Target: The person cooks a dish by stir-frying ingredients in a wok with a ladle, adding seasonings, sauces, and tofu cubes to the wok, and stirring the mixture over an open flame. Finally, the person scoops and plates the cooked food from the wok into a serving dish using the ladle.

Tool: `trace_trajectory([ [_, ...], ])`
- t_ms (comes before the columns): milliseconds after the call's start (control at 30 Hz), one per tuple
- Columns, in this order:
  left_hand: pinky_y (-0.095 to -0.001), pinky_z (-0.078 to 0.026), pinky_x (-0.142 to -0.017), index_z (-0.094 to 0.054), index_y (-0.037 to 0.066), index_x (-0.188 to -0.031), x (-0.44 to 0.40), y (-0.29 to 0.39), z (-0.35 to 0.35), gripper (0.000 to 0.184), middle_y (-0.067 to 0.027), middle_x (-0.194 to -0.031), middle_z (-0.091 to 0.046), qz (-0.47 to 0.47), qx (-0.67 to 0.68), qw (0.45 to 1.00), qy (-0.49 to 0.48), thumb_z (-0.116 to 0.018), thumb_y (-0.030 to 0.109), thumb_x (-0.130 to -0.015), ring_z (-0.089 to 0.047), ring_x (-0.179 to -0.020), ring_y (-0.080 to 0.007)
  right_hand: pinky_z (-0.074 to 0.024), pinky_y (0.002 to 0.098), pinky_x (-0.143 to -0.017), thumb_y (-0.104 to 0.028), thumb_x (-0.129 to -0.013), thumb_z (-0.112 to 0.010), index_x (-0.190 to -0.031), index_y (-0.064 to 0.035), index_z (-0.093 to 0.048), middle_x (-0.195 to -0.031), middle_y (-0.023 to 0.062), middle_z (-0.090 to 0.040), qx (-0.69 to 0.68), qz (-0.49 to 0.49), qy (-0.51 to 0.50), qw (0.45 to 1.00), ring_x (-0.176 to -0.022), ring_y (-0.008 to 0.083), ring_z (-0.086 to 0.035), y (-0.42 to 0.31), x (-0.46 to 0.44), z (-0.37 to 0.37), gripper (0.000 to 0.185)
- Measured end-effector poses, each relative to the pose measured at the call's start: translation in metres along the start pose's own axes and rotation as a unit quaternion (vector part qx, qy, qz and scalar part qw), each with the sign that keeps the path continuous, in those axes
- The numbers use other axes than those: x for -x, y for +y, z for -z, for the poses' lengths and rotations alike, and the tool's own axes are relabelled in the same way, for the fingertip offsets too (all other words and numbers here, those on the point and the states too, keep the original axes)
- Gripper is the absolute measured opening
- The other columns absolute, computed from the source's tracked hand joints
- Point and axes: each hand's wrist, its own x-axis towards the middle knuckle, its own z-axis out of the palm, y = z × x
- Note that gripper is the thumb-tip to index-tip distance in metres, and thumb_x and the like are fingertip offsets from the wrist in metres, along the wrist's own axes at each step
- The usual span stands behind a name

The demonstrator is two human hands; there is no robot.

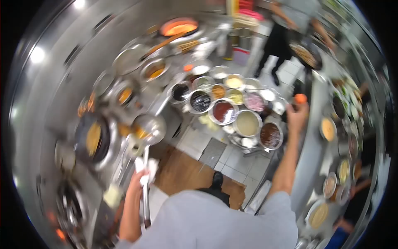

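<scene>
My left hand (139, 180) is closed around the long metal handle of a wide, round skimmer (155, 129), with a white cloth (151, 169) bunched at the grip. The skimmer's head is over the stove side, near some yellow-orange food, blurred by motion. My right hand (297, 118) reaches forward along the right counter, its fingers closed on a small thing with a bright orange top (300, 98). The lower part of that thing is hidden in the hand, so its kind is unclear.
Several seasoning pots, including a red sauce pot (224, 111), crowd a stand ahead. On the left a dark wok (93, 139) holds yellow food. Filled dishes line the right counter (309, 166). Another person (286, 37) handles a pan (306, 54) at the far right.
</scene>
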Motion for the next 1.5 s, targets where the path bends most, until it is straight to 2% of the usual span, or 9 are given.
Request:
trace_trajectory([
  [167, -0.0272, -0.047, -0.042, -0.055, 0.0, -0.102, 0.002, 0.0, 0.032, 0.036, -0.0065, -0.07, -0.057, -0.026, 0.018, 0.99, -0.135, -0.067, 0.023, -0.077, -0.056, -0.051, -0.015, -0.0421, 0.0318, -0.095, -0.01, -0.079, -0.075, -0.133, -0.0025, -0.044, -0.114, 0.0097, -0.058, -0.303, 0.031, -0.227, 0.925, -0.105, 0.0195, -0.057, -0.133, -0.008, 0.027, 0.063],
  [267, -0.0282, -0.048, -0.043, -0.055, 0.001, -0.103, 0.0, -0.015, 0.051, 0.038, -0.0075, -0.075, -0.058, 0.003, 0.007, 0.985, -0.174, -0.068, 0.025, -0.076, -0.057, -0.055, -0.0147, -0.047, 0.0331, -0.088, -0.018, -0.076, -0.075, -0.127, -0.0014, -0.047, -0.109, 0.0084, -0.061, -0.183, 0.118, -0.403, 0.889, -0.097, 0.0187, -0.06, -0.202, 0.051, 0.003, 0.061],
  [333, -0.0285, -0.048, -0.042, -0.055, 0.001, -0.103, 0.003, -0.03, 0.061, 0.038, -0.008, -0.075, -0.058, 0.012, -0.011, 0.986, -0.167, -0.067, 0.025, -0.076, -0.057, -0.055, -0.0148, -0.0483, 0.0389, -0.087, -0.026, -0.074, -0.076, -0.124, -0.0028, -0.048, -0.112, 0.017, -0.063, -0.086, 0.301, -0.343, 0.886, -0.101, 0.0314, -0.063, -0.224, 0.125, -0.037, 0.062],
  [367, -0.0287, -0.048, -0.042, -0.055, 0.001, -0.102, 0.005, -0.039, 0.064, 0.038, -0.0084, -0.075, -0.058, 0.017, -0.041, 0.986, -0.161, -0.067, 0.025, -0.075, -0.056, -0.054, -0.0149, -0.0482, 0.0401, -0.087, -0.031, -0.072, -0.075, -0.124, -0.0059, -0.049, -0.114, 0.0212, -0.062, -0.095, 0.212, -0.502, 0.833, -0.104, 0.0355, -0.062, -0.271, 0.16, -0.024, 0.063],
  [533, -0.03, -0.046, -0.041, -0.053, 0.001, -0.098, 0.004, -0.093, 0.089, 0.035, -0.0077, -0.074, -0.056, 0.037, -0.066, 0.987, -0.142, -0.066, 0.024, -0.074, -0.056, -0.054, -0.0157, -0.0529, 0.0447, -0.078, -0.024, -0.068, -0.073, -0.107, -0.0081, -0.054, -0.096, 0.019, -0.065, 0.103, 0.434, -0.547, 0.709, -0.092, 0.037, -0.065, -0.33, 0.316, -0.073, 0.046],
  [833, -0.0289, -0.046, -0.038, -0.055, 0.0, -0.099, 0.008, -0.174, 0.144, 0.031, -0.008, -0.072, -0.06, 0.113, 0.075, 0.973, -0.188, -0.063, 0.023, -0.08, -0.057, -0.052, -0.0162, -0.0547, 0.0386, -0.072, -0.026, -0.061, -0.082, -0.099, -0.0082, -0.06, -0.088, 0.0116, -0.068, 0.264, 0.519, -0.552, 0.597, -0.083, 0.0288, -0.069, -0.38, 0.39, -0.076, 0.048],
  [1233, -0.0297, -0.047, -0.036, -0.055, -0.003, -0.101, -0.025, -0.159, 0.093, 0.03, -0.0111, -0.072, -0.062, 0.18, 0.057, 0.951, -0.246, -0.059, 0.021, -0.083, -0.06, -0.051, -0.0192, -0.0544, 0.0397, -0.075, -0.028, -0.063, -0.078, -0.1, -0.0056, -0.061, -0.087, 0.0137, -0.069, 0.309, 0.404, -0.54, 0.671, -0.082, 0.0306, -0.069, -0.32, 0.345, -0.046, 0.046],
  [1367, -0.0303, -0.046, -0.037, -0.054, -0.004, -0.104, -0.031, -0.124, 0.041, 0.032, -0.0139, -0.076, -0.064, 0.192, 0.061, 0.937, -0.285, -0.057, 0.021, -0.084, -0.062, -0.057, -0.0221, -0.0525, 0.0453, -0.079, -0.032, -0.066, -0.073, -0.11, -0.0067, -0.058, -0.095, 0.0191, -0.068, 0.219, 0.268, -0.566, 0.748, -0.09, 0.0375, -0.066, -0.272, 0.296, 0.003, 0.053],
  [1500, -0.0295, -0.046, -0.039, -0.053, -0.006, -0.108, -0.019, -0.06, -0.041, 0.036, -0.0172, -0.082, -0.064, 0.16, 0.075, 0.918, -0.354, -0.054, 0.022, -0.086, -0.064, -0.065, -0.0242, -0.0467, 0.0421, -0.088, -0.038, -0.067, -0.075, -0.129, -0.0072, -0.047, -0.111, 0.0203, -0.064, -0.098, 0.079, -0.507, 0.852, -0.103, 0.0384, -0.061, -0.22, 0.248, 0.02, 0.075],
])
